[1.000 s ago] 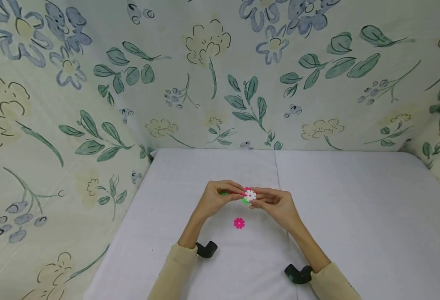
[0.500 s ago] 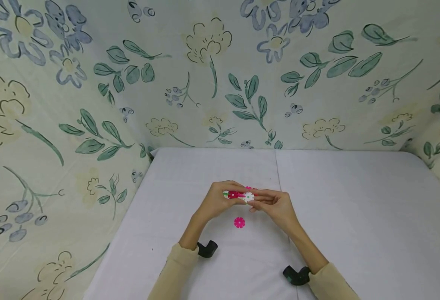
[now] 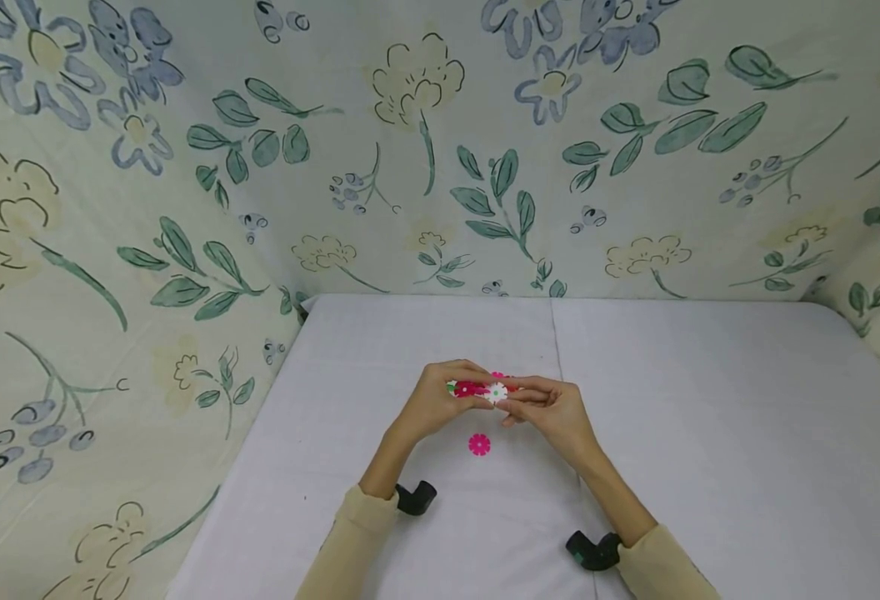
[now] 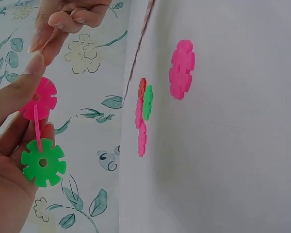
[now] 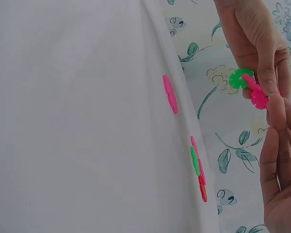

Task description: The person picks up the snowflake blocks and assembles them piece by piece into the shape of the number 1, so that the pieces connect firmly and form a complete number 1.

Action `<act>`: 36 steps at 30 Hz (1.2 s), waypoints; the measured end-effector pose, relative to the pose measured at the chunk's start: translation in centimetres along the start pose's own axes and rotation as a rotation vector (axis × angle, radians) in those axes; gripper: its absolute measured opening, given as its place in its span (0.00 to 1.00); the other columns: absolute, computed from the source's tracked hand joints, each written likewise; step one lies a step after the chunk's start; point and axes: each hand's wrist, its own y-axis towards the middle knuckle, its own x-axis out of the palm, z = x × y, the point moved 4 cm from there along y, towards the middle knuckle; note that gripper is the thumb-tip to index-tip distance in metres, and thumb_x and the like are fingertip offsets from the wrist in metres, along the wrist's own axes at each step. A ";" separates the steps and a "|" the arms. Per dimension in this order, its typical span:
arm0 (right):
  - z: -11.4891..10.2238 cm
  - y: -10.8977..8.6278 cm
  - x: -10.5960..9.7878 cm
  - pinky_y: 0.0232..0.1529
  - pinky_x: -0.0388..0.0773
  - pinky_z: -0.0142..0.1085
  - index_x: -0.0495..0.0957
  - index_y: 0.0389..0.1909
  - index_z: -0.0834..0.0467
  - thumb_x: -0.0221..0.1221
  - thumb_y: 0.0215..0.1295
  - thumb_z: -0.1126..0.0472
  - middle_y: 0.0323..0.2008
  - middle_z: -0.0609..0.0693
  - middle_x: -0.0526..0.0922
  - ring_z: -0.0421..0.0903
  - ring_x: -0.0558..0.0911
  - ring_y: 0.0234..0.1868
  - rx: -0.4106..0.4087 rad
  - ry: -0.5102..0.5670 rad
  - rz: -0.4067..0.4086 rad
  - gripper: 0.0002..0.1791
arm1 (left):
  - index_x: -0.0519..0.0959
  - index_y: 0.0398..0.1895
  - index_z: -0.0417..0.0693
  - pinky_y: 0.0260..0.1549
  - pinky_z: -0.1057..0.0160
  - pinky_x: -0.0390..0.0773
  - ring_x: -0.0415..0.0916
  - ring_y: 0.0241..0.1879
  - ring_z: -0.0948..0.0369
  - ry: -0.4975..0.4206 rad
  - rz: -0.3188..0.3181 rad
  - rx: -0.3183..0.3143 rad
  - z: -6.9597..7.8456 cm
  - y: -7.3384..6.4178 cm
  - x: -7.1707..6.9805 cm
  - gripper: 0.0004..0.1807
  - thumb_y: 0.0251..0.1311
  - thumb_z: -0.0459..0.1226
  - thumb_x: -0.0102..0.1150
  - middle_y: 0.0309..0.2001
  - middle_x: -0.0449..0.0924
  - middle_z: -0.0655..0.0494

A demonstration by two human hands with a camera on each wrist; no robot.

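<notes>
Bright pink, a notched disc (image 4: 47, 92) is sitting inside the curled left hand (image 3: 427, 404), raised above the table (image 3: 672, 417), with an edge-on pink disc (image 4: 37, 128) linking it to a green disc (image 4: 43, 175). The left fingers are closing narrowly around this small chain. In the head view, a white disc (image 3: 502, 395) is showing between the fingertips of both hands, and the right hand (image 3: 564, 408) is pinching at it with thumb and fingers; exactly where each fingertip is touching, I cannot tell. Below the hands, a loose pink disc (image 4: 182, 70) is lying flat on the white cloth. Farther back, a cluster of red, green and pink discs (image 4: 139, 111) is resting there, partly hidden by the hands. Black wrist cameras (image 3: 593, 550) are poking out beside beige sleeves (image 3: 350, 533), and floral fabric (image 3: 410, 83) is hanging behind the table.
</notes>
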 end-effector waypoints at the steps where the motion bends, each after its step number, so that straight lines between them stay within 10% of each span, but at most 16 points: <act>1: 0.0 0.0 0.0 0.41 0.89 0.40 0.82 0.56 0.69 0.69 0.65 0.66 0.39 0.51 0.93 0.50 0.92 0.30 -0.001 -0.001 0.001 0.20 | 0.89 0.48 0.42 0.49 0.67 0.85 0.84 0.51 0.57 0.001 0.001 0.001 0.0 0.0 0.0 0.18 0.52 0.32 0.79 0.48 0.89 0.51; 20: 1.0 0.5 -3.0 0.45 0.87 0.31 0.82 0.59 0.64 0.69 0.68 0.57 0.49 0.63 0.89 0.47 0.92 0.40 0.166 -0.177 0.122 0.23 | 0.90 0.50 0.51 0.43 0.67 0.83 0.80 0.46 0.61 0.054 -0.007 -0.130 -1.1 0.0 -0.6 0.17 0.56 0.38 0.77 0.47 0.88 0.59; 36: 2.7 3.1 -1.5 0.33 0.84 0.31 0.81 0.61 0.62 0.68 0.68 0.61 0.42 0.59 0.84 0.47 0.88 0.32 0.277 -0.350 0.048 0.21 | 0.90 0.50 0.53 0.46 0.65 0.80 0.80 0.45 0.62 0.074 -0.025 -0.137 -1.8 -0.1 -1.0 0.14 0.61 0.40 0.74 0.47 0.89 0.60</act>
